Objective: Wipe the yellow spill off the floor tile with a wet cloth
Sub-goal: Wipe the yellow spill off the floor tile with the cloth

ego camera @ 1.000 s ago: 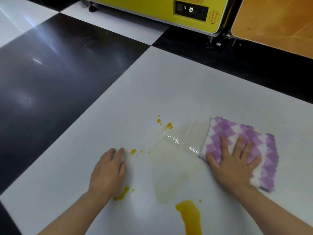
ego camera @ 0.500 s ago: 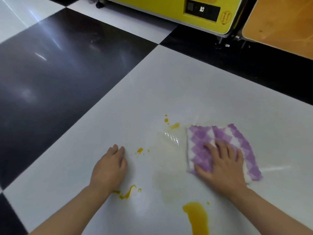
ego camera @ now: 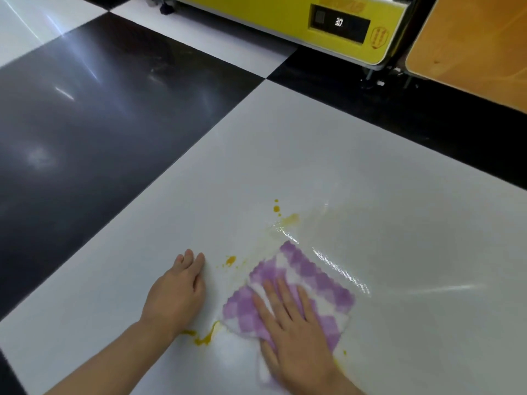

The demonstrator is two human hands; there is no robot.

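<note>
A purple-and-white checked cloth (ego camera: 309, 283) lies flat on the white floor tile (ego camera: 285, 155). My right hand (ego camera: 293, 334) presses down on its near half with fingers spread. My left hand (ego camera: 176, 292) rests flat on the tile just left of the cloth, holding nothing. Yellow spill shows as a squiggle (ego camera: 204, 337) by my left wrist, a drop (ego camera: 230, 260) between hand and cloth, and small spots (ego camera: 288, 218) beyond the cloth. A wet, faintly yellow smear (ego camera: 336, 263) shines to the cloth's right.
Black tiles (ego camera: 99, 132) border the white one on the left and far side. A yellow machine on wheels with a display reading 30 (ego camera: 339, 22) stands at the back. An orange-brown wooden panel (ego camera: 470, 44) leans at the top right.
My right hand has dragged the cloth left and toward me, over the large yellow blob that was near the bottom edge. The left hand has stayed put. The view has shifted slightly.
</note>
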